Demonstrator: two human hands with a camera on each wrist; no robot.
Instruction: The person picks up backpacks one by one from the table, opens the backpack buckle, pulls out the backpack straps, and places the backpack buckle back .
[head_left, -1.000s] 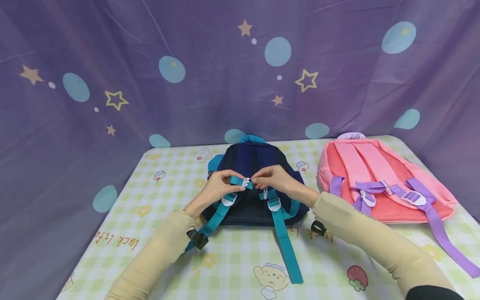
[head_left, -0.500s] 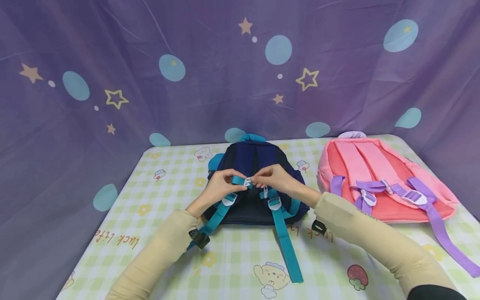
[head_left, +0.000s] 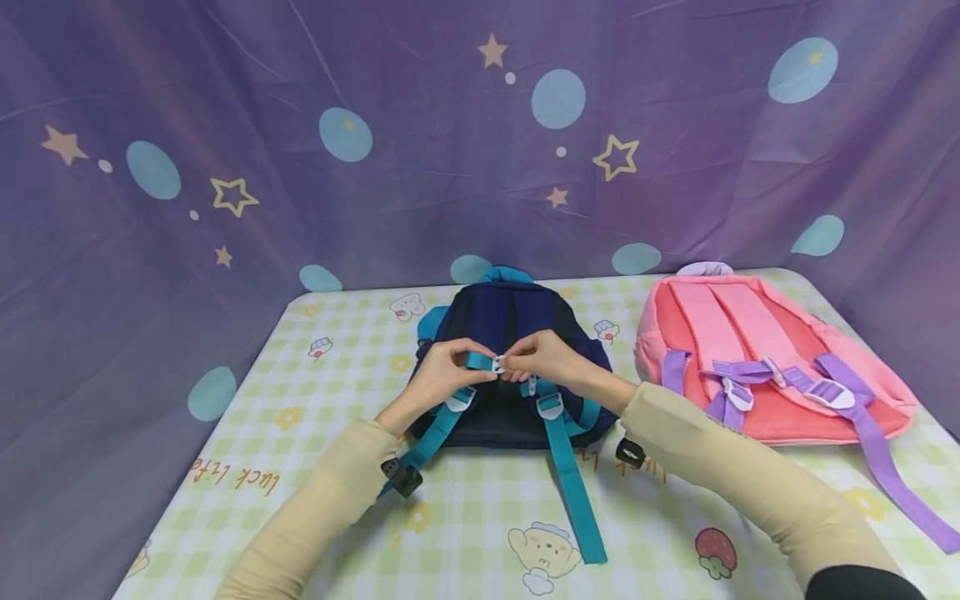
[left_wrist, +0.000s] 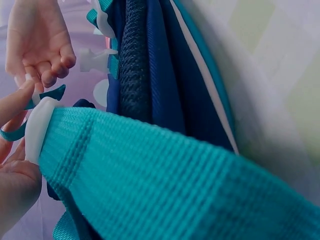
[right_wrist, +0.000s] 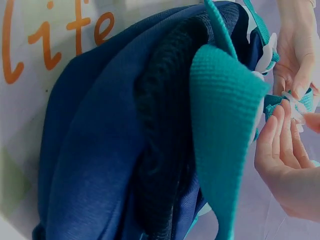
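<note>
A dark navy backpack (head_left: 495,429) lies on the table with its strap side up. Above its middle, a small white plastic buckle (head_left: 497,365) sits on a narrow teal strap (head_left: 477,361). My left hand (head_left: 441,372) pinches that strap and the buckle's left side between thumb and fingers. From the other side, my right hand (head_left: 553,360) pinches the buckle, its fingers hiding part of it. The right wrist view shows fingers of both hands meeting at the buckle (right_wrist: 296,106). A separate white pronged clip (left_wrist: 95,60) hangs on the backpack's other strap, beside my right hand.
Wide teal shoulder straps with white adjusters (head_left: 550,407) run down the backpack, one loose end (head_left: 577,508) trailing toward me. To the right lies a pink backpack (head_left: 750,333) with purple straps (head_left: 892,475). A checked cloth (head_left: 285,467) covers the table; a purple curtain (head_left: 420,208) hangs behind.
Both hands stay close together, and the buckle has shifted slightly right. My right fingers have moved in over it, covering the strap end that showed beside it earlier.
</note>
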